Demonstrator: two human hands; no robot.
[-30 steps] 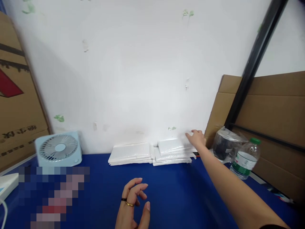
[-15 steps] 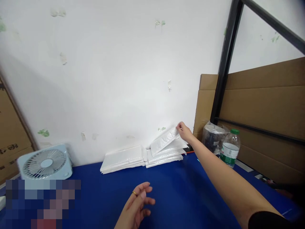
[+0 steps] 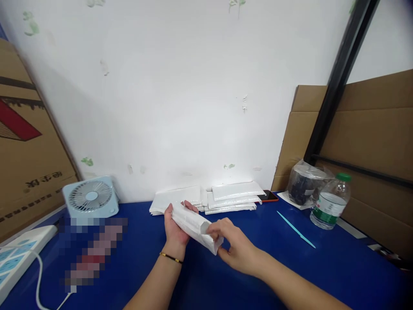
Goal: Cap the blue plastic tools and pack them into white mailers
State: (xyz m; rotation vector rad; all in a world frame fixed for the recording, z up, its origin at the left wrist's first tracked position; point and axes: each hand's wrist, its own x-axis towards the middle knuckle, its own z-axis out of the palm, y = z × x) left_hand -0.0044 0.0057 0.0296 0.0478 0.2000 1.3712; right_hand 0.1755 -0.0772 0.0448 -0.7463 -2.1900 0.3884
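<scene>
Both my hands hold one white padded envelope (image 3: 192,224) above the blue table (image 3: 258,267). My left hand (image 3: 176,228) grips its far end from underneath, fingers curled round it. My right hand (image 3: 234,247) pinches the near end, which is bent open. Two low stacks of the same white envelopes (image 3: 234,196) lie against the wall behind my hands.
A small pale-blue fan (image 3: 90,199) stands at the left beside a cardboard box (image 3: 26,146). A phone (image 3: 269,196), a bagged dark object (image 3: 303,187), a water bottle (image 3: 331,202) and a thin teal stick (image 3: 295,230) lie at the right. A white power strip (image 3: 19,256) sits at the front left.
My right hand lifted the top envelope off the right stack and brought it down to the table's middle. My left hand rose and closed on it.
</scene>
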